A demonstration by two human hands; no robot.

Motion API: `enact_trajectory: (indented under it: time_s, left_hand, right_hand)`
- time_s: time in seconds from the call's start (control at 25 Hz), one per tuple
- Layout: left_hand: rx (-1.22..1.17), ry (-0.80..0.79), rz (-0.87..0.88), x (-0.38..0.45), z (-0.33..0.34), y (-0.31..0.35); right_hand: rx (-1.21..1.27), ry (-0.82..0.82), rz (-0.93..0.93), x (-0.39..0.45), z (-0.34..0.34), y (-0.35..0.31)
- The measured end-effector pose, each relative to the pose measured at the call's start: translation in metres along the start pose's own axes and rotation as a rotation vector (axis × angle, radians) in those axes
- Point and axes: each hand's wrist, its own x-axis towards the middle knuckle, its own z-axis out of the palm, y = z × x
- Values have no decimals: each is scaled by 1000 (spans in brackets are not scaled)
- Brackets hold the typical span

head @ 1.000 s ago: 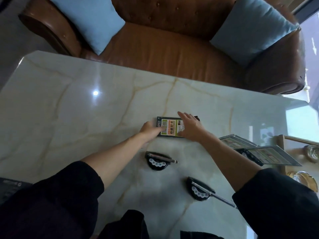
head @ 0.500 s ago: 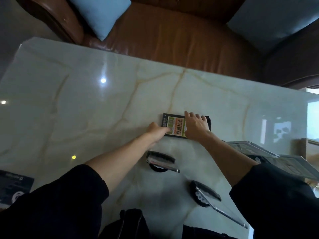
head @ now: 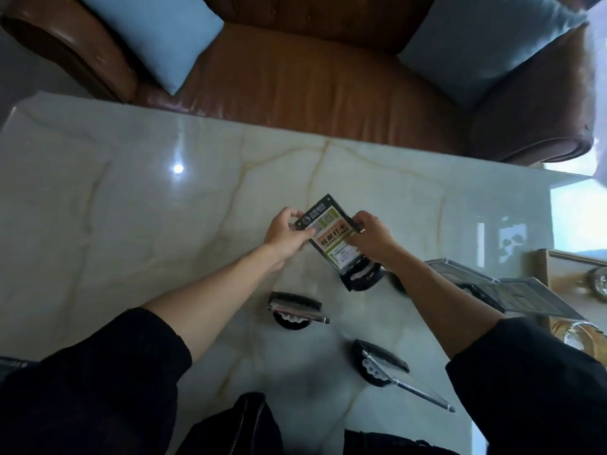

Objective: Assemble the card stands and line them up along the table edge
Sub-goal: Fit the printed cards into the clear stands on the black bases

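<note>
At the right edge of the view stood a wooden tray (head: 545, 267) with a glass jar (head: 581, 334) near it; the view was too blurred there to tell what either held.

Above the middle of the pale marble tabletop (head: 131, 231) the person held a card stand (head: 331, 241) in both hands. It was a clear sleeve with a black-bordered card inside, printed in green, orange and white, tilted so its top corner pointed away toward the sofa (head: 295, 80). A black rounded base (head: 363, 274) sat at its lower end, seemingly joined to the sleeve. The left hand (head: 285, 236) gripped the card's left edge, fingers (head: 295, 215) curled over it with the thumb on the face. The right hand (head: 371, 238) pinched the right edge, its fingers closed on the sleeve.

Nearer the person, two more stands sat on the tabletop: one stand (head: 295, 311) just under the left forearm, and a second stand (head: 384, 369) closer in, its clear panel running off to the right. Further stands (head: 492, 290) lay tilted at the right, partly hidden behind the right forearm. Black sleeves (head: 98, 389) filled the lower corners. The brown leather sofa beyond the far tabletop edge carried a blue cushion (head: 157, 37) on the left and another cushion (head: 486, 50) on the right.
</note>
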Motion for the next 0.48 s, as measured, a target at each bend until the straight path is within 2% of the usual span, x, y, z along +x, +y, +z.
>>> enact_trajectory:
  time_s: [0.12, 0.28, 0.48]
  left_hand:
    - [10, 18, 157, -14, -2, 25]
    - [179, -78, 336, -38, -2, 39]
    - [342, -160, 364, -60, 5, 34]
  right_hand:
    - [55, 97, -12, -18, -4, -3]
    - [-2, 144, -32, -50, -8, 0]
    - [-7, 164, 38, -80, -1, 12]
